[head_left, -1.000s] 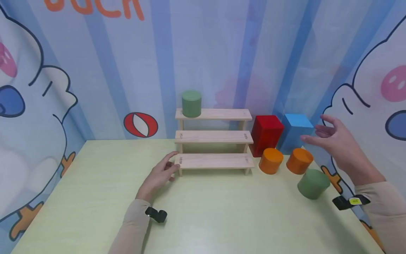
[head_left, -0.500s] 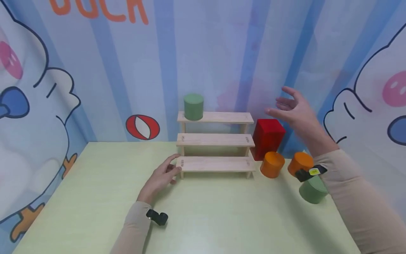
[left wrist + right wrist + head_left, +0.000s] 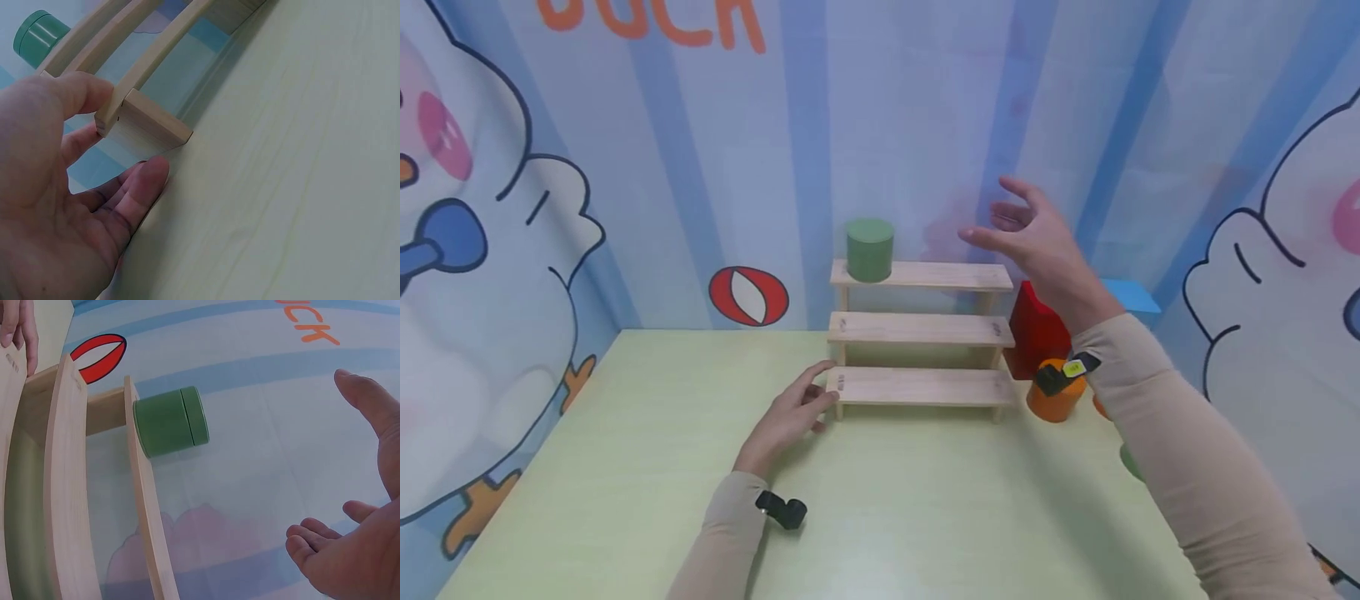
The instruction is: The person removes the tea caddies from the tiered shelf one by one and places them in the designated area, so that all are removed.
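Observation:
A three-step wooden shelf stands against the backdrop. My left hand holds the left end of its lowest board, thumb and a finger on the board's end in the left wrist view, while the other fingers sit below. A green lidded canister rests upright at the left of the top board; the right wrist view shows the canister's lid seam. My right hand hovers above the top board's right end, to the right of the canister, with fingers apart and nothing in it.
Right of the shelf stand a red block and a blue block. In front are an orange cylinder, a second orange one and a green one, partly hidden by the right sleeve. A printed fabric backdrop rises behind the table.
My right hand has moved left and up, from beside the blue block to above the shelf's right end. My left hand stays at the lowest board, and the view has shifted slightly.

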`<state>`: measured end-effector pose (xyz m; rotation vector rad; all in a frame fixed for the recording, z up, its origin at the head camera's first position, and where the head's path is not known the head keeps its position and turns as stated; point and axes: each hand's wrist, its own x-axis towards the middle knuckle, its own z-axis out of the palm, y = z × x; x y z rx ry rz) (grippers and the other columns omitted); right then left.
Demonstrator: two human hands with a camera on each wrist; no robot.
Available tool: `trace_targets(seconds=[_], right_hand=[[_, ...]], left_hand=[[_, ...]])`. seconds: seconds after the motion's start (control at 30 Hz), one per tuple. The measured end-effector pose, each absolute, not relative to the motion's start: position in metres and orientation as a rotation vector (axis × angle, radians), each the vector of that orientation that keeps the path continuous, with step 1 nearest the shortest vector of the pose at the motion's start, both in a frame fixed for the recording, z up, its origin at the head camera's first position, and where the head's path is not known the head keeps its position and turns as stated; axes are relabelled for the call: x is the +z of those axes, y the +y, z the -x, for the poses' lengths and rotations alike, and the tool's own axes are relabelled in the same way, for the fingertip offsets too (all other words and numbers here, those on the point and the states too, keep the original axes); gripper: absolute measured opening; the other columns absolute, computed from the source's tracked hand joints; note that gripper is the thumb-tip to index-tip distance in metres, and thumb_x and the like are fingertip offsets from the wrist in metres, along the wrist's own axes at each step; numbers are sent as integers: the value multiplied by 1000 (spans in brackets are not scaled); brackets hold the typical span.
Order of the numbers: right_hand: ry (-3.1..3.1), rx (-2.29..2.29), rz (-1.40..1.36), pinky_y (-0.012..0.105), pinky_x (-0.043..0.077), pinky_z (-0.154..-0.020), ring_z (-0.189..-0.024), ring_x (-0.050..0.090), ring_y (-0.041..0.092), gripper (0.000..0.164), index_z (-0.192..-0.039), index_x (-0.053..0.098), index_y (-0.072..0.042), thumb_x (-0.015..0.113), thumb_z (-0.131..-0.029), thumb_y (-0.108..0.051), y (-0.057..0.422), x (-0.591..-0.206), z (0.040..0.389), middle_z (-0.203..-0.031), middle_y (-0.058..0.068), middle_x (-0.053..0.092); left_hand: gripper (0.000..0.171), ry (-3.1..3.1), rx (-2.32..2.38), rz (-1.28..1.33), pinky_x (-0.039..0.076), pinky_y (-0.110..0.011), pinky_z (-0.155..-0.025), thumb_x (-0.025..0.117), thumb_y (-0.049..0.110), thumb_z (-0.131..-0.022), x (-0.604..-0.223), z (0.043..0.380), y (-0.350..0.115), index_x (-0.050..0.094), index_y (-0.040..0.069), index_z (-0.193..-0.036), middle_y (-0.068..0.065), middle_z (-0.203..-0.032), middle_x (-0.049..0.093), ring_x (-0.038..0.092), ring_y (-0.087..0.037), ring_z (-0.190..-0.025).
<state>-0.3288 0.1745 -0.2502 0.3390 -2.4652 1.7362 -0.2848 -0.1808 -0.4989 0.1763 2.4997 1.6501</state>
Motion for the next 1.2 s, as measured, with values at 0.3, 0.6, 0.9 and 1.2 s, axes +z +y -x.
trace_targets(seconds=[0.3, 0.6, 0.9, 1.2], right_hand=[[-2437, 1820, -426, 53, 34, -133, -164, 38, 30, 107, -176, 30, -31, 94, -91, -42, 147, -254, 349, -178, 9, 39], [-2412, 1906, -526, 52, 32, -135, -167, 33, 30, 109, -177, 28, -26, 94, -91, -38, 114, -263, 373, -180, 13, 34], [-2394, 1897, -588, 52, 34, -133, -166, 33, 32, 108, -177, 29, -23, 93, -92, -36, 90, -278, 394, -179, 14, 35], [-2436, 1889, -566, 51, 35, -133, -166, 34, 29, 107, -177, 29, -26, 93, -92, -40, 73, -291, 413, -180, 11, 34]], left_hand=[[60, 2487, 1673, -150, 64, -42, -91, 65, 33, -114, -502, 286, -183, 44, 35, -170, -14, -130, 64, 68, -28, -111], [59, 2499, 1679, -140, 64, -42, -90, 65, 32, -113, -505, 287, -184, 46, 36, -168, -13, -131, 64, 67, -27, -112], [58, 2513, 1675, -134, 64, -42, -89, 66, 34, -113, -503, 288, -186, 48, 39, -167, -11, -129, 65, 68, -26, -109], [55, 2515, 1691, -132, 65, -41, -87, 66, 31, -113, -501, 288, -181, 50, 38, -165, -12, -127, 63, 66, -26, -110]])
